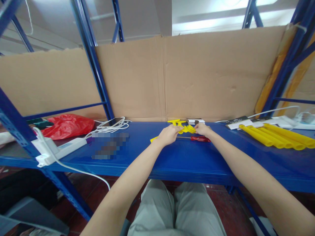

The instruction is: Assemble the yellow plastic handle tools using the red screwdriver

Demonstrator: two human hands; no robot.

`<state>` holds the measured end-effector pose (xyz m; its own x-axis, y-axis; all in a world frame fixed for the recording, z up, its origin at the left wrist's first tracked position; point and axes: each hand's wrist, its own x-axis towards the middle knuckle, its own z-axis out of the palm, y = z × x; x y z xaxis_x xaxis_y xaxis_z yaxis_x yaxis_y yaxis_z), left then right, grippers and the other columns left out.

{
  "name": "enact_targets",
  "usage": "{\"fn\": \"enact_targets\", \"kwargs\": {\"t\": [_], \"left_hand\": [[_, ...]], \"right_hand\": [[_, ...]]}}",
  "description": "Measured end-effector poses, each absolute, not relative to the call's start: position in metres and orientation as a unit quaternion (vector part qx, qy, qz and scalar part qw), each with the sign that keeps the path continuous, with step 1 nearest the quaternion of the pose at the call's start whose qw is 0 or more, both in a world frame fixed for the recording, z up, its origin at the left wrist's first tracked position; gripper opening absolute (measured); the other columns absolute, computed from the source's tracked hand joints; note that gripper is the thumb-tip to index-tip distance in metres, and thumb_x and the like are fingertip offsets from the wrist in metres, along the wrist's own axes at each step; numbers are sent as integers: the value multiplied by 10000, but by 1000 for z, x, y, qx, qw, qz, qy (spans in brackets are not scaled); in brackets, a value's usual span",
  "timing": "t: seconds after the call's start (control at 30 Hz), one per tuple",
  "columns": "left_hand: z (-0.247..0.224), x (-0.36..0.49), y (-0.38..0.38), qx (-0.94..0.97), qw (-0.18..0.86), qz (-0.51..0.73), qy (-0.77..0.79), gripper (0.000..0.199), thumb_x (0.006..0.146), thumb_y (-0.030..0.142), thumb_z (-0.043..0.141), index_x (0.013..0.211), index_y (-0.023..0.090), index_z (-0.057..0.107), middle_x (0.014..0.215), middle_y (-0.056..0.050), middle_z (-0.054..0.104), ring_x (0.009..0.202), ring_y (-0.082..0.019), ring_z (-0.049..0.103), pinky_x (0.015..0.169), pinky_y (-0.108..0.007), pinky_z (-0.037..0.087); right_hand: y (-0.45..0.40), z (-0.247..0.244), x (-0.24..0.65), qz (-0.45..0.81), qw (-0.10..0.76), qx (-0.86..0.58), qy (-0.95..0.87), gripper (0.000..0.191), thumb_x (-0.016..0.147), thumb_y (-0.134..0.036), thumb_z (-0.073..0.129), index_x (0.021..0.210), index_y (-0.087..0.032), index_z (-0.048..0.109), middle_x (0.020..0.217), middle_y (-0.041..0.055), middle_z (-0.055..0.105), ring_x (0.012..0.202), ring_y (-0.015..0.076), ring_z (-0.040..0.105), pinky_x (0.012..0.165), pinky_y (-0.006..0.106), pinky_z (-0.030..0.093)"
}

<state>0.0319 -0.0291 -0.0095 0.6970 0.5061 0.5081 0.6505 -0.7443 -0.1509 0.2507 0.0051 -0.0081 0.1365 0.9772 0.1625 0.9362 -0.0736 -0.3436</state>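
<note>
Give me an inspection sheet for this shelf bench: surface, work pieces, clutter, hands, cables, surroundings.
Surface: blue metal shelf.
Work pieces: small yellow plastic parts between both hands; red-handled screwdriver lying beside them.
Clutter: red plastic bag, yellow tubes.
Hands: left hand and right hand both on the yellow parts.
Cables: white power strip, coiled white cable.
Surroundings: cardboard backing, blue rack uprights.

Glossy blue painted metal shelf point(172, 157); matt, creased brown cardboard point(197, 75) behind; smooth yellow plastic tubes point(275, 136); shiny crinkled red plastic bag point(67, 125); the yellow pieces point(184, 126) look like plastic, perhaps
</note>
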Motion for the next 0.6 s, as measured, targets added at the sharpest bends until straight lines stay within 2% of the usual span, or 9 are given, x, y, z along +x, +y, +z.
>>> {"fn": "enact_targets", "kwargs": {"t": [0.27,0.6], "left_hand": [[-11,32,-28,-905,161,-231,-318,361,869,104,443,1164,187,635,1213,-62,645,1079,-192,606,947,-344,483],[-11,32,-27,-906,163,-227,-318,357,870,103,448,1166,164,638,1220,-69,640,1108,-196,594,968,-346,470]], "right_hand": [[10,-11,250,29,145,-678,-720,280,768,-84,480,802,-145,752,942,98,737,825,206,665,677,222,434],[1,-8,241,50,144,-663,-733,239,798,-212,527,874,-134,740,928,111,730,824,219,660,714,258,458]]}}
